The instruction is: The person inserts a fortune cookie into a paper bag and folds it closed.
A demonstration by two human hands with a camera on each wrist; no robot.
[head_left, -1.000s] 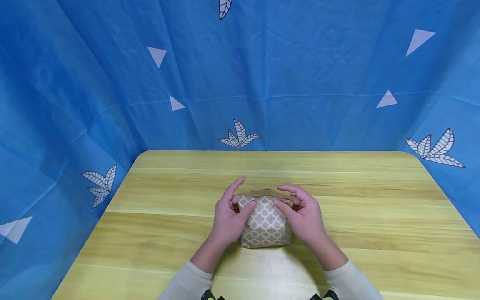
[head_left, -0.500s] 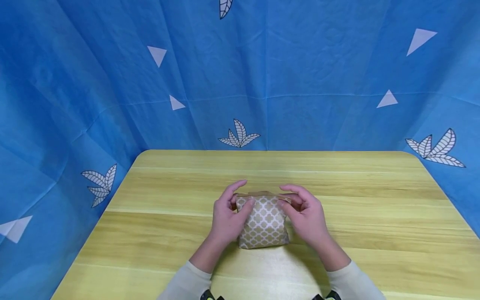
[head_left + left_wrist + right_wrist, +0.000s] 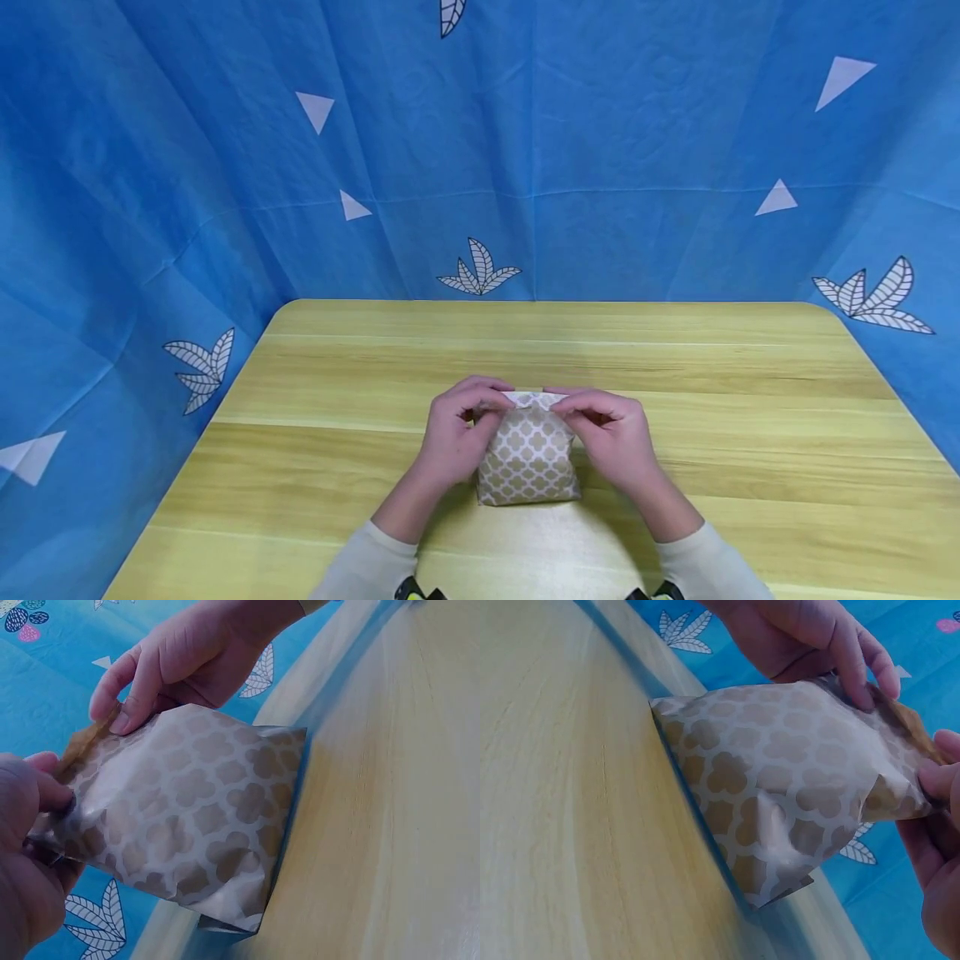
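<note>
A brown paper bag (image 3: 528,462) with a white lattice pattern stands on the table between both hands, its lower edge toward the person. Its body bulges and creases in the left wrist view, and the plain brown inner side (image 3: 88,746) of its mouth shows at the top. My left hand (image 3: 453,437) pinches the left top corner between thumb and fingers. At the right top corner, my right hand (image 3: 618,437) grips the paper the same way. A patterned strip of the top edge (image 3: 536,400) turns down between the fingertips. Whatever the bag contains is hidden.
The wooden table (image 3: 300,500) has rounded far corners and extends on both sides of the bag. Behind it and along its left hangs a blue curtain (image 3: 637,167) printed with white leaves and triangles.
Index fingers, raised at first, have come down onto the top edge. The brown rim seen before is now turned toward the person, showing a patterned strip. The bag has shifted slightly.
</note>
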